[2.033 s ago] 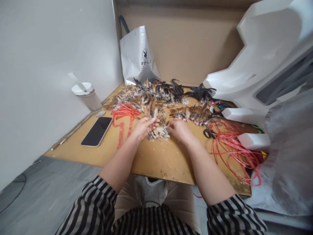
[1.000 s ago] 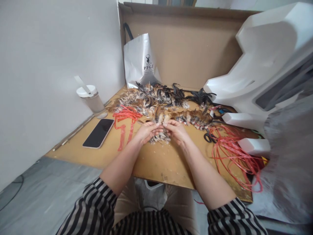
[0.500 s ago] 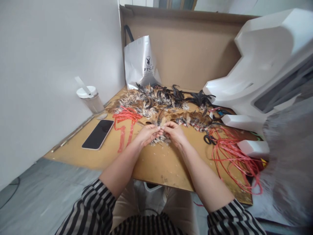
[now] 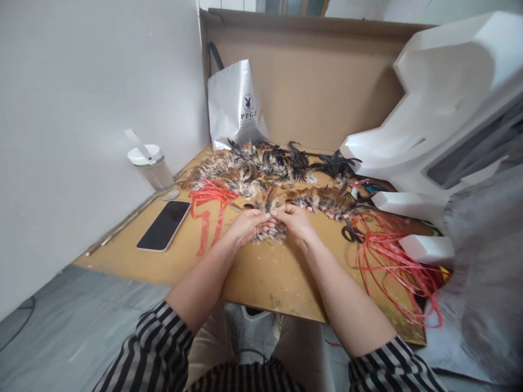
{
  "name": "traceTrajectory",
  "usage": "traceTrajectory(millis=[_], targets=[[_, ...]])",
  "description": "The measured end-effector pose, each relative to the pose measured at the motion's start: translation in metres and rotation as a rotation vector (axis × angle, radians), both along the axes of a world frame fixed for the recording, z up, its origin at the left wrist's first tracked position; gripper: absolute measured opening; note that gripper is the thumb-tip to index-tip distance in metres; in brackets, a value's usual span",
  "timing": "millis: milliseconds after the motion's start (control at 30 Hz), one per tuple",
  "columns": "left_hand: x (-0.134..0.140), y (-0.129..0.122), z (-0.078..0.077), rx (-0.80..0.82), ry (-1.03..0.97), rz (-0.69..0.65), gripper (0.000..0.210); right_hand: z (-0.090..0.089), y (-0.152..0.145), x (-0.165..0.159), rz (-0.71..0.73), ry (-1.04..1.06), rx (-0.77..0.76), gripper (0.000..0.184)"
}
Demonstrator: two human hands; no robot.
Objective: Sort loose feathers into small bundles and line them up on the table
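My left hand [image 4: 251,224] and my right hand [image 4: 297,222] meet over the table, fingertips pinched close together. Between them is a small bunch of brown feathers [image 4: 268,199]; its tips fan out above my fingers and pale, fluffy ends [image 4: 270,235] show below. Both hands are closed on this bunch, though the exact point of grip is hidden by the fingers. Just right of my right hand lies a row of brown feather bunches [image 4: 327,201]. Behind the hands a longer heap of brown and black feathers [image 4: 261,160] spreads across the table.
Red plastic strips [image 4: 212,191] lie left of the hands, near a phone [image 4: 163,226] and a lidded cup [image 4: 154,169]. On the right are black-handled scissors [image 4: 351,234], a tangle of red strips [image 4: 392,256] and white foam pieces [image 4: 441,98]. A silver bag [image 4: 235,106] stands at the back.
My hands have shifted very slightly to the right and stay pinched together at the feathers. Otherwise the scene looks the same, apart from a small shift of the view.
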State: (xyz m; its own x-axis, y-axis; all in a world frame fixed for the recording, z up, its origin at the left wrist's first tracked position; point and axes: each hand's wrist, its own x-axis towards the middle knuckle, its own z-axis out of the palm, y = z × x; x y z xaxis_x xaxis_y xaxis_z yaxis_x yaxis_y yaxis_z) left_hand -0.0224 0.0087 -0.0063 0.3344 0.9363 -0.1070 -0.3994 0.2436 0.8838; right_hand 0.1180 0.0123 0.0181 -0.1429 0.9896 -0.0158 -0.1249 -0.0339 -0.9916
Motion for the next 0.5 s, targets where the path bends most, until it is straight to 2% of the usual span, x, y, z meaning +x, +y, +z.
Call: traceTrajectory(millis=[300,500], targets=[[-0.0008,-0.0008,0.003,0.041,0.074,0.012,0.013,0.0053,-0.0045,-0.0007,-0.034,-0.042,0.054,0.027],[-0.0012,-0.0004,0.0016,0.129,0.171,0.006,0.018,-0.0021,-0.0011,0.0013,-0.065,-0.11,0.121,0.026]])
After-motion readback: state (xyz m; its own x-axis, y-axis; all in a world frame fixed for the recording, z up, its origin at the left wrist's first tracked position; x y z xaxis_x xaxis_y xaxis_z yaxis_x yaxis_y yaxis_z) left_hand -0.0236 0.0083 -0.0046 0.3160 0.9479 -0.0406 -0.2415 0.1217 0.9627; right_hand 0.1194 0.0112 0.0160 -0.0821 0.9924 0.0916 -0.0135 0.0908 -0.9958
